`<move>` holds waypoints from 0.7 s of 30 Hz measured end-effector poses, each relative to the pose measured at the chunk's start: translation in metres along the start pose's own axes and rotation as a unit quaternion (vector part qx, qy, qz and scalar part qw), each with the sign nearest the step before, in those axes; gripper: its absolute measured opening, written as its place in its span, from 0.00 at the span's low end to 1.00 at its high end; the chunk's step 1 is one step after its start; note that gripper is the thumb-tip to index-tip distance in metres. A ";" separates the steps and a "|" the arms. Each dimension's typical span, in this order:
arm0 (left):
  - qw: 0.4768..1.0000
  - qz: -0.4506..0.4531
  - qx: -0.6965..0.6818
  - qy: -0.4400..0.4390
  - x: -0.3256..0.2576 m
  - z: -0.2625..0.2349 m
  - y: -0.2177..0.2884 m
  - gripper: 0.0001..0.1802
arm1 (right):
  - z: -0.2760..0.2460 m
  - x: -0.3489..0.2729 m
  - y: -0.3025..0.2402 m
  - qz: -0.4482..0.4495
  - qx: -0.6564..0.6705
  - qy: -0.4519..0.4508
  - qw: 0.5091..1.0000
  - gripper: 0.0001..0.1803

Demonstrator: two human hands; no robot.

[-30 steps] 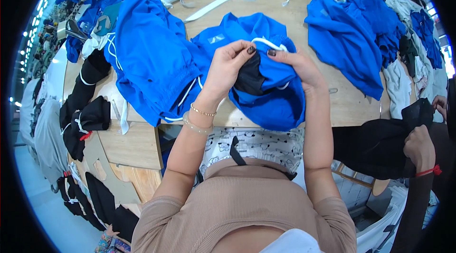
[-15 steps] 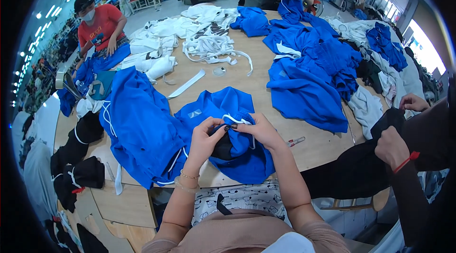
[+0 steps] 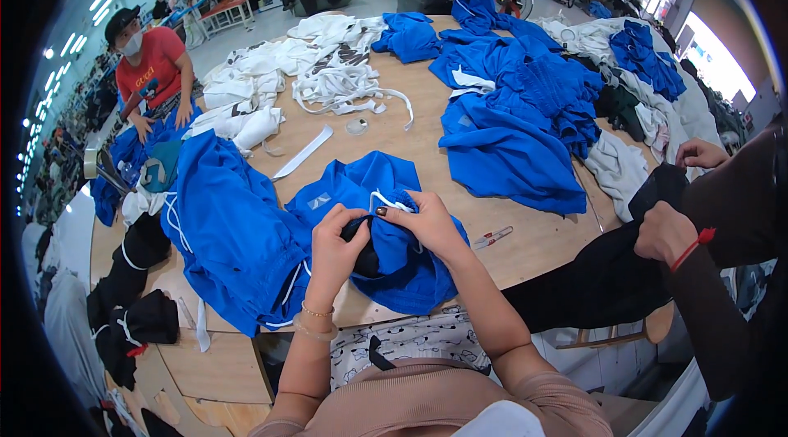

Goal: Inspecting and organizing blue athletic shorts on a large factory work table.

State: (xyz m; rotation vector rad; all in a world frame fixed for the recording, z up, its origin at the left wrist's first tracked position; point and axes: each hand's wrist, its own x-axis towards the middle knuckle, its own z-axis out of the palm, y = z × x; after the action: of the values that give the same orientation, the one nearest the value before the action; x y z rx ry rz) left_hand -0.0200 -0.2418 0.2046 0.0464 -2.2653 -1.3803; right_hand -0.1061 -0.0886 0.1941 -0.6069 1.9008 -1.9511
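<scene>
Two bare hands, close together, each pinch the gathered edge of a blue fabric garment with a white drawcord (image 3: 410,283): the left hand (image 3: 335,238) near its black inner cloth (image 3: 367,263), the right hand (image 3: 431,224) by the cord. The garment lies at the near edge of the pale wooden bench (image 3: 394,150). It bears one small pale geometric print (image 3: 318,202); a co-worker's red shirt (image 3: 164,59) carries lettering. Left of it, touching, lies one blue garment with white cords (image 3: 226,232). One pair of metal thread snips (image 3: 493,237) rests to the right; open bench extends beyond, holding one flat white strip (image 3: 304,151) and one clear ring (image 3: 356,126).
</scene>
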 end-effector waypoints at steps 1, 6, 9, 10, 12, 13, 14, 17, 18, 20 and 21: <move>1.000 -0.003 0.004 -0.013 0.000 0.000 0.000 0.08 | 0.000 0.002 0.002 0.034 -0.043 0.017 0.998 0.16; 0.996 -0.017 -0.031 -0.082 -0.002 -0.008 0.000 0.08 | -0.004 0.003 0.005 -0.037 -0.051 0.027 0.998 0.17; 0.989 -0.052 -0.079 -0.111 -0.002 -0.010 -0.001 0.08 | -0.002 0.002 0.004 -0.020 -0.044 0.011 0.999 0.19; 0.988 -0.061 -0.086 -0.111 -0.002 -0.009 -0.002 0.07 | -0.001 0.002 0.005 -0.031 -0.042 0.012 0.999 0.23; 0.987 -0.071 -0.092 -0.112 -0.002 -0.007 -0.003 0.07 | 0.002 0.006 0.007 -0.047 -0.069 0.048 0.995 0.20; 0.990 -0.061 -0.082 -0.102 -0.001 -0.005 -0.005 0.07 | 0.004 0.008 0.009 -0.059 -0.084 0.035 0.994 0.18; 0.991 -0.065 -0.054 -0.102 -0.002 -0.003 -0.006 0.07 | 0.005 0.011 0.010 -0.049 -0.110 0.029 0.992 0.17; 0.988 -0.069 -0.111 -0.082 -0.003 0.000 -0.010 0.08 | 0.006 0.016 0.012 -0.106 -0.099 0.045 0.988 0.15; 0.985 -0.079 -0.133 -0.073 -0.004 0.000 -0.012 0.07 | 0.006 0.017 0.012 -0.097 -0.084 0.047 0.991 0.14; 0.967 -0.117 -0.216 -0.073 -0.007 0.000 -0.014 0.07 | 0.006 0.017 0.009 -0.061 -0.026 0.023 0.998 0.13; 0.951 -0.147 -0.259 -0.077 -0.009 0.001 -0.015 0.07 | 0.006 0.017 0.008 -0.029 0.014 0.009 0.999 0.12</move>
State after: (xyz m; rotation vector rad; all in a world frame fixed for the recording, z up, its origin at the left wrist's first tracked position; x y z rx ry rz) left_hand -0.0155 -0.2461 0.1884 0.1090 -1.9945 -2.1686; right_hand -0.1171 -0.1031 0.1874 -0.6466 1.8835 -2.0214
